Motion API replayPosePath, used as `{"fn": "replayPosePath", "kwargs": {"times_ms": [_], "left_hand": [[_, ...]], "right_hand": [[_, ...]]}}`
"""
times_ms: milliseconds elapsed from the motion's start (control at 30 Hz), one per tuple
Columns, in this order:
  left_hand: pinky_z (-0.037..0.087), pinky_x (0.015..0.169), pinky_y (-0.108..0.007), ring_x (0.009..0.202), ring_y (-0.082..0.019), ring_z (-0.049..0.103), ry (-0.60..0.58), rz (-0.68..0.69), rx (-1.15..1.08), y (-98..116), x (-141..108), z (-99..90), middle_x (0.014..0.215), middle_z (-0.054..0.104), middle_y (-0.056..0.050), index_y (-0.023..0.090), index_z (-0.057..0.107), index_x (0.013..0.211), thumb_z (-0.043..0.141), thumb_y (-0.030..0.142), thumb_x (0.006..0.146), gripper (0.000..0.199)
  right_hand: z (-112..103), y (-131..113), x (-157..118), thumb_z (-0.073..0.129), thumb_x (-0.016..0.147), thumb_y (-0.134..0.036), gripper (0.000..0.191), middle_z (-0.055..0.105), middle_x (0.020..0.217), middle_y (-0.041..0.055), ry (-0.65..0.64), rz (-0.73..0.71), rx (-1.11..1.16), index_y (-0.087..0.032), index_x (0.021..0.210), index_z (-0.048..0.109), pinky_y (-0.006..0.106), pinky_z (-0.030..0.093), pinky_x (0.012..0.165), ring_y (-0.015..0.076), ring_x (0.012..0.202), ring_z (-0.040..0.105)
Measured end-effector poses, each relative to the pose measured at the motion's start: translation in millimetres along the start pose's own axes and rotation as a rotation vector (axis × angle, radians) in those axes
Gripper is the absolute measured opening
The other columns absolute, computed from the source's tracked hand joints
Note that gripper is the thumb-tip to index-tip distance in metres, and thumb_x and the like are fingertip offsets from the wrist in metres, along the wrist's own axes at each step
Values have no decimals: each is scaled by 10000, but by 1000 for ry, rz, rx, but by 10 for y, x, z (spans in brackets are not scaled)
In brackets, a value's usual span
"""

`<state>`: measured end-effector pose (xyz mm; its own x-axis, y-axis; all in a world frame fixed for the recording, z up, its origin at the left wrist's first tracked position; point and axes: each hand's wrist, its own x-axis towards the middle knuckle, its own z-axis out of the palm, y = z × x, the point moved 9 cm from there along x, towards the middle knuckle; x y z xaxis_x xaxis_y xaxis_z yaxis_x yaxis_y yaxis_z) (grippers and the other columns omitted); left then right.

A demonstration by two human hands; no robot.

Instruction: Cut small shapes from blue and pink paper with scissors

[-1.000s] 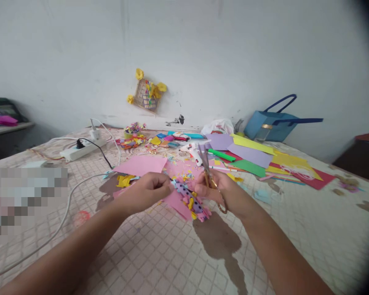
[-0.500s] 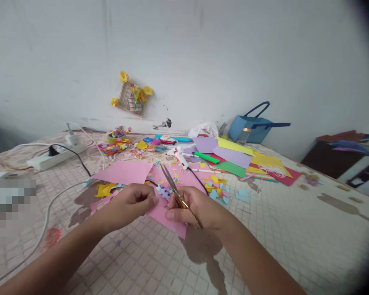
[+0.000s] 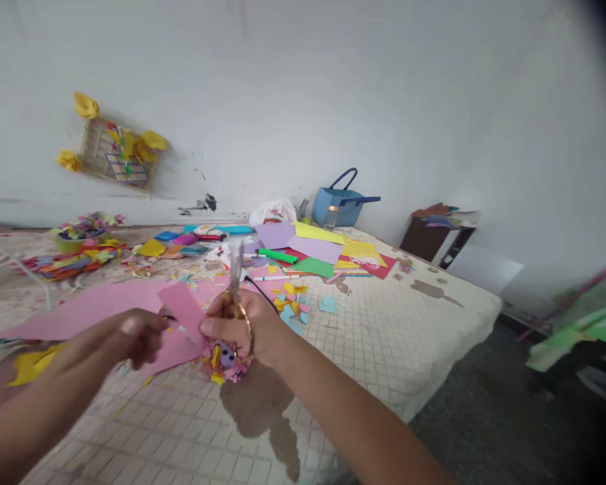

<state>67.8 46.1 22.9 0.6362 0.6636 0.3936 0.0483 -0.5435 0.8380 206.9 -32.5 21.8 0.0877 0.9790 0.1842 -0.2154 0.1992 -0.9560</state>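
My right hand (image 3: 250, 327) is closed around scissors (image 3: 240, 306) with gold handles, their blurred blades pointing up. A small pink paper piece (image 3: 184, 306) is pinched at the same hand's thumb. To its left, my left hand (image 3: 136, 337) is smeared by motion, its fingers loosely bent and apart, with nothing visible in them. Beneath and behind both hands spreads a large pink sheet (image 3: 95, 306). Just below my right hand lies a small heap of paper scraps (image 3: 227, 360) in pink, yellow and purple.
Coloured sheets (image 3: 316, 249), a green marker (image 3: 277, 255) and blue and yellow scraps (image 3: 293, 306) lie across the table (image 3: 384, 337). A blue bag (image 3: 338, 205) stands by the wall. Cut paper pieces (image 3: 75, 259) and a flower-filled pot (image 3: 71, 242) sit at the back left.
The view has swung right, bringing the table's right edge and floor into sight. A pink paper piece now shows at my right thumb. The scissors point more upright; my left hand is farther from my right.
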Motion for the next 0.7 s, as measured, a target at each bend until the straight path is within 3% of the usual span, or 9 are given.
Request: {"fn": "replayPosePath", "kwargs": {"times_ms": [100,200,400,533,700], "left_hand": [[496,569,-254,697,-192,608,-86,-78,56,161,-108,387,815,650,-11,237,574,930,627,414,662,326],[488,602,-267,681,-169,590,-72,-81,61,274,-153,547,787,625,-23,214,559,871,570,380,744,210],[445,574,-240,656,-148,537,10,-109,-47,263,-183,429,697,579,-4,189,552,782,528,356,785,169],[450,612,-248,688,-150,548,-5,-101,-71,287,-204,437,733,590,-4,193,548,822,527,350,801,159],[423,564,-241,617,-141,521,72,-115,-40,275,-191,362,650,557,1,184,530,693,532,375,792,215]], "right_hand": [[4,-13,-7,792,549,-288,293,574,564,-66,94,-51,198,-183,667,546,205,421,511,77,500,531],[46,11,-39,794,534,-256,302,583,568,-67,142,-54,312,-189,679,538,216,440,517,94,521,559],[95,56,-82,754,589,-241,214,561,567,-35,160,-50,293,-163,655,567,212,429,481,100,533,527],[82,141,-98,727,643,-242,188,572,636,-9,178,-19,275,-156,728,582,219,443,479,109,555,540],[90,200,-117,719,679,-341,281,577,708,6,150,29,184,-186,810,526,190,403,391,126,576,561]]}}
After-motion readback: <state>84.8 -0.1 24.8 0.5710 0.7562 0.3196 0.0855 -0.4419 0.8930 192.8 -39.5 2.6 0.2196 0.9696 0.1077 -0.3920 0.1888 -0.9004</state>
